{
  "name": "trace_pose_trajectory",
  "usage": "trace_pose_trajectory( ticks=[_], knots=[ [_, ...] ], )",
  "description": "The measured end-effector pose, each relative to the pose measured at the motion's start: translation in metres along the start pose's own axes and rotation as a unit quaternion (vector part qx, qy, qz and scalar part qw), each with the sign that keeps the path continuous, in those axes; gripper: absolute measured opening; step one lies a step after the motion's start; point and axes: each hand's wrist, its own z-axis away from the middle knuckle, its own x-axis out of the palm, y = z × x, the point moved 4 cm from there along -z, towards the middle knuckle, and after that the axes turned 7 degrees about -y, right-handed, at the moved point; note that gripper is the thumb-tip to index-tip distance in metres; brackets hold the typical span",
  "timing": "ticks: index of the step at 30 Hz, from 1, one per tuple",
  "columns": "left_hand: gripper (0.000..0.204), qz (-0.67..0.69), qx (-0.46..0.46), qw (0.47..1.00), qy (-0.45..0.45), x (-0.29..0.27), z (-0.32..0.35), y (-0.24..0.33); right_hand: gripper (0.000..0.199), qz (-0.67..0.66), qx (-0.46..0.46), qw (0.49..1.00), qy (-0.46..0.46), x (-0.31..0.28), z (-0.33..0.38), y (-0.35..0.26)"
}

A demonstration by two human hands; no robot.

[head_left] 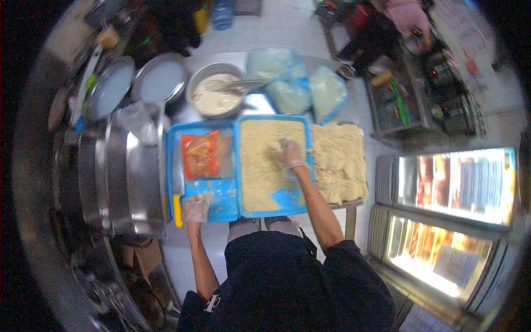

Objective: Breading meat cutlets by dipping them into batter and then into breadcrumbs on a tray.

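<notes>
My right hand (291,153), in a clear plastic glove, is down in the pale breadcrumbs (260,177) that fill the middle blue tray (270,214). Motion smears its fingers, and whether crumbs are gripped in them does not show. At the near edge of the left blue tray (224,212) rests my left hand (197,208), also gloved, its fingers loosely stretched out and nothing visible in them. Beside it lies a knife with a yellow handle (177,210), its blade along the tray's left side. An orange-red packet (201,156) sits farther up in that tray.
A metal tray heaped with crumbs (338,163) stands at the right. Beyond are a bowl of pale batter (213,105) with a whisk (235,84) and several filled plastic bags (287,83). Metal trays (135,188) stand left; lit glass-front cabinets (442,252) are right.
</notes>
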Motion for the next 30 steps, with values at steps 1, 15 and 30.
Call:
trace_pose_trajectory(
  ticks=[1,15,30],
  knots=[
    [0.039,0.063,0.038,0.997,-0.007,-0.010,-0.002,0.019,0.056,0.001,-0.019,0.996,0.082,0.010,0.008,0.013],
    [0.034,0.175,-0.025,0.984,-0.004,0.011,-0.025,0.016,0.021,-0.328,0.016,0.941,0.079,-0.059,0.109,0.105],
    [0.038,0.120,0.011,0.992,-0.042,-0.021,0.000,0.085,0.056,-0.022,0.382,0.912,0.145,-0.070,0.184,0.234]
  ],
)
